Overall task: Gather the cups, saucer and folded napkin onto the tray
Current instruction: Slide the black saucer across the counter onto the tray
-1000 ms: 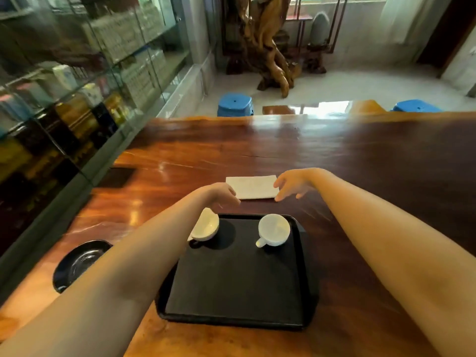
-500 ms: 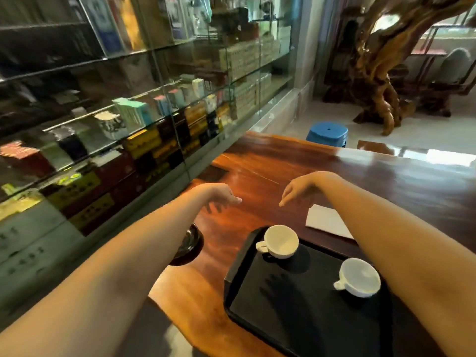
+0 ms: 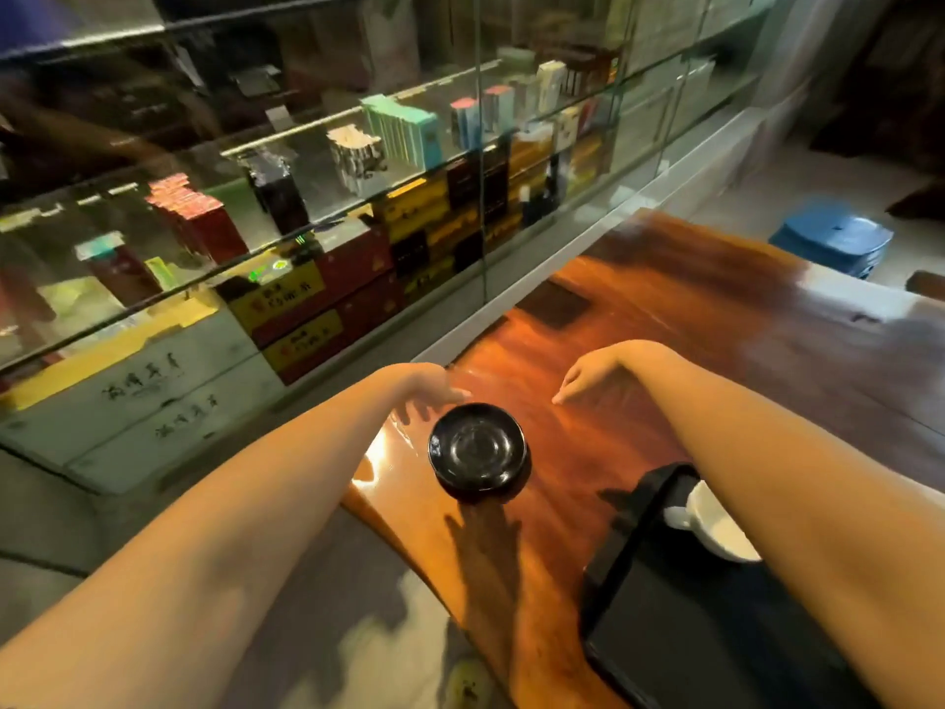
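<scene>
Just saucer beside left hand

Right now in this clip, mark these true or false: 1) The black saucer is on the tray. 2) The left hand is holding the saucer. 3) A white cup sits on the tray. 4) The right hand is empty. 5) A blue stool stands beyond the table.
1) False. The black saucer rests on the wooden table, left of the tray and apart from it.
2) False. The left hand hovers open just behind the saucer, not gripping it.
3) True. A white cup sits at the tray's far end, partly hidden by the right forearm.
4) True. The right hand is open above the table, holding nothing.
5) True. The blue stool stands on the floor past the table's far end.
</scene>
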A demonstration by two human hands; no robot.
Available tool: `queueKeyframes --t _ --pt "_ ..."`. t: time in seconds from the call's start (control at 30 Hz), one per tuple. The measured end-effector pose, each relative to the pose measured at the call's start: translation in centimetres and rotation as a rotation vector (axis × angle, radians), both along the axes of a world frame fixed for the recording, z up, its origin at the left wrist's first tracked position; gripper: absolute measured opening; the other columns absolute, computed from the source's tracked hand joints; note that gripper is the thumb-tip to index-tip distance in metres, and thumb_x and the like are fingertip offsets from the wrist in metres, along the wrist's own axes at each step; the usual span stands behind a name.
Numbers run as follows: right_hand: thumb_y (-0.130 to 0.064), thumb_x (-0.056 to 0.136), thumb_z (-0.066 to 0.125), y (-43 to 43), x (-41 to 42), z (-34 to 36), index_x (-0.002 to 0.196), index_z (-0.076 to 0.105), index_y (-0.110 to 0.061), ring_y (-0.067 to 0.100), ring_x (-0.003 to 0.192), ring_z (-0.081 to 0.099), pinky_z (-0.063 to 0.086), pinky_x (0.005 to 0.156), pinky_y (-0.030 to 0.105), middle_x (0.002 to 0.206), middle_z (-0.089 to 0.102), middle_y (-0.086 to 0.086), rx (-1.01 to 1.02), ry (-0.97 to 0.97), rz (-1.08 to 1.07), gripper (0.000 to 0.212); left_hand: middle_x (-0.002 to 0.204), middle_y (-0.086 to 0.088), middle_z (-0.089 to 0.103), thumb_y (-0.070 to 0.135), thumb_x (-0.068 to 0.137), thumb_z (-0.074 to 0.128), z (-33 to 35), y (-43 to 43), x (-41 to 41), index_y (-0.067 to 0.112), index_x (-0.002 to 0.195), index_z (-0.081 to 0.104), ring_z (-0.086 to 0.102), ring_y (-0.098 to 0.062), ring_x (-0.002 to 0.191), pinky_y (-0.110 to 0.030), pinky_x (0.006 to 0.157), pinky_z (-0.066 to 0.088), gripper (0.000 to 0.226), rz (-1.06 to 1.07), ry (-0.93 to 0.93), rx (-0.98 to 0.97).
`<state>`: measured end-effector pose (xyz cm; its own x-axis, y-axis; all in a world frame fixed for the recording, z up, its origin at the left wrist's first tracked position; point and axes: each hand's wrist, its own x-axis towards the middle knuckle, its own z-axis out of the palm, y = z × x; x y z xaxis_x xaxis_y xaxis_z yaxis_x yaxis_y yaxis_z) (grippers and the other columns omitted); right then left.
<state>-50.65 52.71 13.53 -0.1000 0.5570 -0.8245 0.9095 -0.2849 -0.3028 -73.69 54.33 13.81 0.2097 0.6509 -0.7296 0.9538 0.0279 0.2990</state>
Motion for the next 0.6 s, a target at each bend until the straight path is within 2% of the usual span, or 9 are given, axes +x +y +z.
queueKeyframes --t 0.1,0.13,0.2,0.27,0.4,0.5,0.53,0.6 --pt "-0.037 0.092 0.056 1.4 -1.7 -3.2 0.117 0.053 -0.015 0.025 0.105 0.054 0.050 0.082 0.039 0.110 0.054 0.004 -0.064 -0.003 -0.045 0.034 0.137 -0.014 0.053 0.047 0.096 0.038 -3.5 1.7 -2.1 0.003 0.137 0.042 0.058 -0.032 0.118 -0.048 0.091 0.053 0.060 0.027 0.027 -0.073" --pt "-0.035 0.093 0.055 1.7 -2.1 -4.2 0.119 0.052 -0.011 0.027 0.111 0.055 0.050 0.081 0.039 0.118 0.054 0.008 -0.070 -0.011 -0.053 0.036 0.138 -0.014 0.053 0.047 0.096 0.038 -4.6 2.1 -2.5 0.003 0.137 0.042 0.057 -0.032 0.118 -0.047 0.090 0.053 0.060 0.032 0.027 -0.092" --pt "-0.032 0.094 0.054 2.1 -3.0 -6.3 0.133 0.047 -0.006 0.030 0.122 0.053 0.049 0.091 0.044 0.137 0.050 0.013 -0.074 -0.021 -0.065 0.048 0.137 -0.015 0.053 0.047 0.096 0.038 -6.4 2.7 -3.0 0.004 0.137 0.042 0.058 -0.032 0.118 -0.046 0.088 0.053 0.059 0.046 0.017 -0.121" --pt "-0.031 0.094 0.053 2.4 -3.7 -8.1 0.137 0.044 -0.004 0.030 0.119 0.055 0.048 0.097 0.047 0.139 0.049 0.014 -0.054 -0.020 -0.083 0.052 0.133 -0.016 0.056 0.047 0.096 0.038 -8.2 3.3 -3.2 0.004 0.136 0.043 0.060 -0.032 0.114 -0.045 0.085 0.055 0.058 0.058 0.012 -0.123" --pt "-0.026 0.096 0.050 3.0 -4.4 -11.3 0.129 0.049 -0.001 0.027 0.096 0.059 0.051 0.092 0.048 0.119 0.056 0.015 -0.012 0.001 -0.137 0.042 0.129 -0.020 0.057 0.046 0.095 0.042 -11.3 4.0 -3.4 0.004 0.134 0.042 0.064 -0.034 0.106 -0.038 0.066 0.057 0.057 0.112 -0.009 -0.128" --pt "-0.023 0.095 0.049 3.2 -4.9 -13.1 0.102 0.057 -0.002 0.018 0.067 0.056 0.052 0.069 0.038 0.093 0.057 0.013 0.021 0.036 -0.204 0.023 0.131 -0.022 0.055 0.041 0.096 0.043 -13.1 4.2 -3.3 0.002 0.137 0.038 0.064 -0.036 0.106 -0.037 0.068 0.056 0.057 0.184 -0.045 -0.137" --pt "-0.021 0.094 0.050 3.2 -5.2 -13.4 0.093 0.054 -0.004 0.018 0.063 0.056 0.052 0.062 0.035 0.087 0.057 0.013 0.053 0.039 -0.222 0.017 0.134 -0.022 0.052 0.040 0.096 0.044 -13.5 4.2 -3.2 0.003 0.140 0.035 0.064 -0.037 0.106 -0.037 0.068 0.056 0.058 0.211 -0.058 -0.138" --pt "-0.019 0.092 0.053 3.1 -5.8 -14.1 0.092 0.046 -0.008 0.020 0.062 0.058 0.053 0.055 0.034 0.082 0.057 0.013 0.110 0.058 -0.259 0.013 0.138 -0.020 0.049 0.039 0.096 0.047 -14.0 4.3 -3.0 0.006 0.141 0.033 0.065 -0.037 0.103 -0.034 0.063 0.058 0.058 0.235 -0.084 -0.125"
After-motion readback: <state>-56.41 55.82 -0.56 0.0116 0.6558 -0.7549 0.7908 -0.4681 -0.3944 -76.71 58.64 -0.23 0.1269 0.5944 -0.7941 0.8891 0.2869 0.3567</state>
